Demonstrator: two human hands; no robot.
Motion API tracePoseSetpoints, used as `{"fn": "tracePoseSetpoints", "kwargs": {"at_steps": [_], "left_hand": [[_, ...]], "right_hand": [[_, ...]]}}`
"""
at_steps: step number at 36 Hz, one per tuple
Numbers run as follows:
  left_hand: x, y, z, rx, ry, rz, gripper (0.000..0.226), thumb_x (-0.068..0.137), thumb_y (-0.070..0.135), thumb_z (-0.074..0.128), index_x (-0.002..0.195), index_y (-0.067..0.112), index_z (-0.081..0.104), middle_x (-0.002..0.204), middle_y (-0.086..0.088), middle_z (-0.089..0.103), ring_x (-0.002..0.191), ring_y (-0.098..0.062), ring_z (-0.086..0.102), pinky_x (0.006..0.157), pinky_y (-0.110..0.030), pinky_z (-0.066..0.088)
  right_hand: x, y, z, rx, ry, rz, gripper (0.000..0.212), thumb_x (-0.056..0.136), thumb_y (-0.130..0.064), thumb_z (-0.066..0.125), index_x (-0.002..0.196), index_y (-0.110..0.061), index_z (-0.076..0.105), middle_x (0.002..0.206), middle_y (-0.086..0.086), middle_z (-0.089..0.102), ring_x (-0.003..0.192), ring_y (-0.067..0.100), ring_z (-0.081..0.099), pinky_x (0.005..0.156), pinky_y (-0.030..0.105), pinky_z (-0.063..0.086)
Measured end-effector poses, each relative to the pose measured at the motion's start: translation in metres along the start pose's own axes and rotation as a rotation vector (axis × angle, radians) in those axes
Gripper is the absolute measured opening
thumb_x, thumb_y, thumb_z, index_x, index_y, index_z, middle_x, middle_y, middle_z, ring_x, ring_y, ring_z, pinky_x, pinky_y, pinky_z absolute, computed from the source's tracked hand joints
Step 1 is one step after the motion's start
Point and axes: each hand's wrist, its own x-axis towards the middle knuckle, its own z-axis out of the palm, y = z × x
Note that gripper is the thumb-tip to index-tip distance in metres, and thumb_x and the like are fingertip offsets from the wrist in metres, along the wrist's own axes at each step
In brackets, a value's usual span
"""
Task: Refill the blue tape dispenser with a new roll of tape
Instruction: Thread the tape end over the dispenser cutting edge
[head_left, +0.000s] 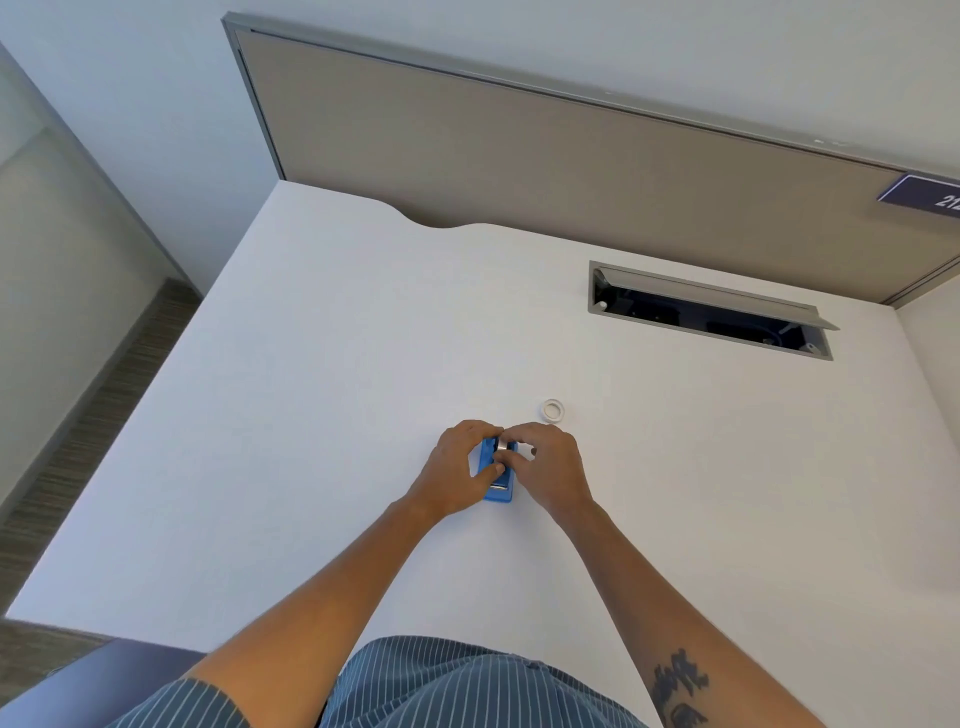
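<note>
Blue tape dispenser (497, 475) is lying on the white desk (311, 415), both hands closing over it: left hand (457, 475) is gripping its left side, thumb on top; right hand (545, 470) is pinching at its middle, exact hold unclear. Small white ring (553, 410) is sitting on the desk just beyond the right hand, untouched

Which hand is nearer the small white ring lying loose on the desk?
Right. The right hand sits just below the white ring, apart from it; the left hand is further left, across the blue dispenser both hands hold.
</note>
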Motion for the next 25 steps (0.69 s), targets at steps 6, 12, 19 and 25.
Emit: {"fn": "tracePoseSetpoints", "kwargs": {"at_steps": [6,12,19,25], "left_hand": [[0.004,-0.001,-0.001,-0.022,0.007,-0.015,0.037,0.091,0.02,0.077,0.126,0.02,0.066,0.123,0.007,0.066,0.115,-0.009,0.06,0.103,-0.021,0.045],[0.005,-0.002,-0.001,-0.018,-0.005,-0.037,0.037,0.089,0.021,0.078,0.124,0.024,0.066,0.12,0.01,0.065,0.11,-0.005,0.059,0.095,-0.008,0.038],[0.006,-0.004,0.001,-0.017,0.0,-0.037,0.038,0.088,0.02,0.079,0.123,0.026,0.065,0.12,0.012,0.065,0.11,-0.005,0.059,0.096,-0.013,0.041],[0.007,-0.005,0.002,-0.04,0.009,-0.028,0.036,0.089,0.024,0.079,0.122,0.025,0.065,0.119,0.01,0.066,0.11,-0.009,0.061,0.098,-0.022,0.048]], "right_hand": [[0.003,0.0,-0.001,0.006,0.035,0.002,0.016,0.086,-0.007,0.078,0.092,-0.021,0.084,0.093,-0.012,0.079,0.092,0.004,0.068,0.075,0.008,0.046],[0.007,-0.004,-0.002,-0.024,0.038,0.038,0.013,0.088,-0.008,0.077,0.091,-0.019,0.084,0.091,-0.011,0.078,0.087,0.006,0.07,0.072,0.008,0.044],[0.009,-0.009,-0.002,-0.074,0.023,0.055,0.008,0.091,-0.011,0.074,0.094,-0.014,0.081,0.094,-0.005,0.077,0.091,0.014,0.07,0.085,0.031,0.057],[0.008,-0.013,-0.002,-0.117,0.026,0.078,0.008,0.095,-0.016,0.071,0.096,-0.017,0.079,0.095,-0.006,0.076,0.092,0.014,0.07,0.084,0.034,0.057]]}}
